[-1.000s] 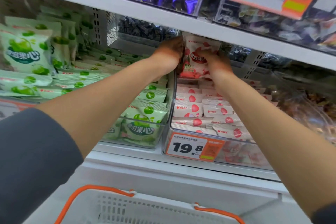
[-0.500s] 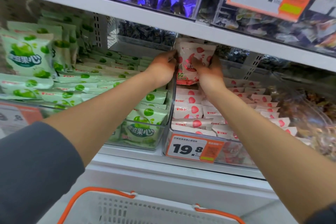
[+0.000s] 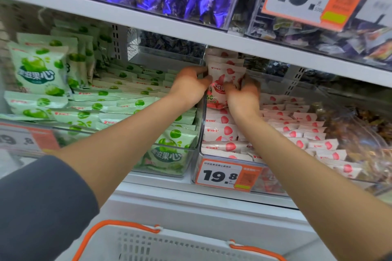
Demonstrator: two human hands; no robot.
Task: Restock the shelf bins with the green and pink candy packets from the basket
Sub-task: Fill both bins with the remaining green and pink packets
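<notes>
In the head view, our hands have eased the upright pink packets (image 3: 224, 74) slightly lower at the back of the pink bin (image 3: 273, 184). Our left hand (image 3: 188, 87) grips the stack's edge and our right hand (image 3: 241, 96) curls over its front, so we judge this batch nearly seated. The bins sit on a white shelf (image 3: 191, 201) in a shop aisle, with the basket (image 3: 148, 241) below.

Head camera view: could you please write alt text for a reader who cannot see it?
The left hand and right hand grip upright pink candy packets in a clear shelf bin of flat pink packets. The bin beside it holds green packets; a white basket with orange handles sits below.
</notes>
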